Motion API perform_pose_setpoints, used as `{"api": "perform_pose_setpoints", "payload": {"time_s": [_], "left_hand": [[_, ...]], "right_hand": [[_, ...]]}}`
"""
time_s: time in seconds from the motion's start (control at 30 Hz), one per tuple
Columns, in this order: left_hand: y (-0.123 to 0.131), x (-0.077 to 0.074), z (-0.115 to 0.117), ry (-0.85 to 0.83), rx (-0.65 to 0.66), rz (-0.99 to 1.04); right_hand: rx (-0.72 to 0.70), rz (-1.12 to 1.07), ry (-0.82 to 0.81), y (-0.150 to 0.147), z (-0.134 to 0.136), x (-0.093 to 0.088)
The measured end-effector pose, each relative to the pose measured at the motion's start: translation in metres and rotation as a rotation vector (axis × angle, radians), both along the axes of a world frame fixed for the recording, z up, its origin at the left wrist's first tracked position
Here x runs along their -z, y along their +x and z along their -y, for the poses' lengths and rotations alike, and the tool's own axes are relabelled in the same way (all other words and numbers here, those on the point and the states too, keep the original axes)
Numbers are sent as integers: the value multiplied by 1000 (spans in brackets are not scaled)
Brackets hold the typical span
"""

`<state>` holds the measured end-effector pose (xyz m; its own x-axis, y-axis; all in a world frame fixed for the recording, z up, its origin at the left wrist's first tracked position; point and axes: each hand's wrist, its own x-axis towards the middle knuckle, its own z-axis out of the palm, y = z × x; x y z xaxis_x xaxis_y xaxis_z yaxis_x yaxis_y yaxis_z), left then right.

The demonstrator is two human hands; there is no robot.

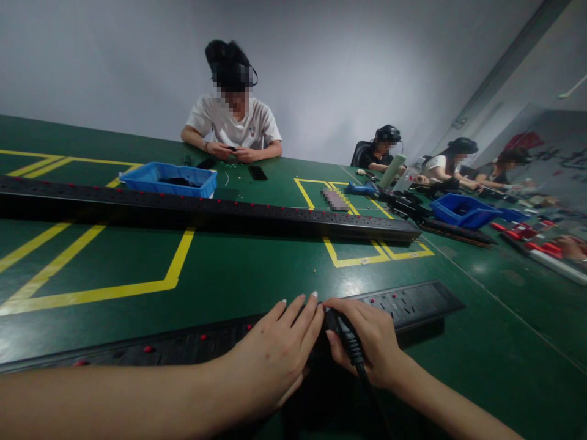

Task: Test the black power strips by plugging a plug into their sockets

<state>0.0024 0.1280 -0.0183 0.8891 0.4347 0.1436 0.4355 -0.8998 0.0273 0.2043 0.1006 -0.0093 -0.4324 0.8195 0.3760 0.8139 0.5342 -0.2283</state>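
A long black power strip [408, 305] with red buttons lies slantwise across the green table in front of me. My left hand [279, 348] wraps over the strip near its middle, fingers pressed together across its top. Just right of it, my right hand [371, 336] grips a black power plug [342, 327] against the strip's socket face. The plug's cord [367, 382] runs down toward me. Its prongs are hidden, so I cannot tell how deep they sit.
A second long power strip [275, 217] crosses the table farther off. Behind it are a light-blue tray [169, 190] and a person [232, 122] handling a small dark piece. Yellow tape [169, 284] marks the tabletop. A darker blue bin [463, 211] and more people sit at the right.
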Motion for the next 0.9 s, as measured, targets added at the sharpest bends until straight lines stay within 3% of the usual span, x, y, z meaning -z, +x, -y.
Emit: {"api": "perform_pose_setpoints", "payload": {"time_s": [0.9], "left_hand": [[1,-1,0,3,4,6]], "right_hand": [[2,33,69,2,-1,4]]}}
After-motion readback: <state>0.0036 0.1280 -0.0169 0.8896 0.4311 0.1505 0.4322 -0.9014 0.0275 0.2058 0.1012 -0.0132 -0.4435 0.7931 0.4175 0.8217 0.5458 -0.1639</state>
